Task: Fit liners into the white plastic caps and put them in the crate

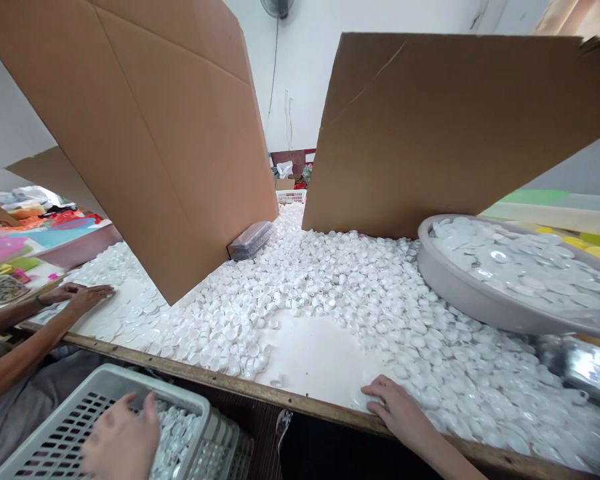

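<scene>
Over a grey-white plastic basket [103, 380] at the lower left, my left hand [123, 437] hangs blurred, with its fingers and thumb spread and nothing visible in it. Small shiny white pieces [173, 427] lie in the basket below. My right hand [393, 407] rests on the table's front edge, at the border of a bare patch. Its fingers and thumb are curled toward each other. White shows by the fingertips, but what they hold, if anything, is too small to make out. A thick layer of small white cup-like pieces [320, 273] covers the table [315, 353].
Two large cardboard sheets [180, 133] [430, 133] rise from the table. A wide grey basin [450, 293] full of flat white pieces stands at the right. A clear plastic box [250, 241] touches the left sheet. At the left, a co-worker's hands [87, 297] rest among white pieces.
</scene>
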Demonstrator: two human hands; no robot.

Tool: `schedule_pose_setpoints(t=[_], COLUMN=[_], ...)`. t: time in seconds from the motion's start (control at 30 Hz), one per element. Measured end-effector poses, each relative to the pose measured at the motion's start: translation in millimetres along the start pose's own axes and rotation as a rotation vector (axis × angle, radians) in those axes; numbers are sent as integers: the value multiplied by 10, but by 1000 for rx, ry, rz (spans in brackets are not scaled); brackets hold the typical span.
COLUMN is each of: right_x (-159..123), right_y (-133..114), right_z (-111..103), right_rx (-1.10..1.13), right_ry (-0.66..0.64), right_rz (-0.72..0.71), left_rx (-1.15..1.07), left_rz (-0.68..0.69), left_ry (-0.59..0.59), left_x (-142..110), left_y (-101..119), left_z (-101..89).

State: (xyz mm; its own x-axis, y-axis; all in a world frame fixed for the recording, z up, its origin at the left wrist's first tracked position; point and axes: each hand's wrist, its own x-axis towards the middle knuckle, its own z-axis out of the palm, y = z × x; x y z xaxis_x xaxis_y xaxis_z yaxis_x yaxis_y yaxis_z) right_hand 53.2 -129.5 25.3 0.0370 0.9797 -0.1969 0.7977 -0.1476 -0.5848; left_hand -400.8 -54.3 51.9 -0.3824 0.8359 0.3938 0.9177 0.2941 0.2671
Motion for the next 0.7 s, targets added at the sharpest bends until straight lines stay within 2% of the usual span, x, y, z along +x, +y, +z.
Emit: schedule_pose_setpoints(t=[0.03, 0.07, 0.1, 0.17, 0.23, 0.27, 0.37, 0.5, 0.6, 0.7], right_x=[4, 12, 23, 44, 50, 47, 27, 28, 76, 144], right_y=[5, -6, -26, -68, -86, -84, -53, -39, -67, -92], right_z=[12, 26, 39, 63, 80, 86, 91, 97, 127, 154], right_rx=[-17, -32, -45, -73, -97, -104, -114, -122, -147, -139], right_ry=[-10, -18, -22, -27, -13, 0, 29, 46, 37, 33], right_rz=[0, -3, -7, -16, -14, -9, 35, 58, 46, 39], left_rx=[-46, -143, -253, -385, -365, -314, -164, -154, -278, -526], left_rz=[21, 114, 247, 419, 493, 501, 495, 532, 577, 614], left_ry=[51, 36, -43, -198, -311, -351, -436, -422, -353, -325], left_x=[-16, -25, -28, -18, -4, -1, -13, -52, -98, -206], left_y=[269, 571, 881, 1454, 1881, 2026, 2220, 2170, 2163, 2303], left_z=[71, 169, 287, 547, 787, 889, 1129, 1294, 1274, 1149])
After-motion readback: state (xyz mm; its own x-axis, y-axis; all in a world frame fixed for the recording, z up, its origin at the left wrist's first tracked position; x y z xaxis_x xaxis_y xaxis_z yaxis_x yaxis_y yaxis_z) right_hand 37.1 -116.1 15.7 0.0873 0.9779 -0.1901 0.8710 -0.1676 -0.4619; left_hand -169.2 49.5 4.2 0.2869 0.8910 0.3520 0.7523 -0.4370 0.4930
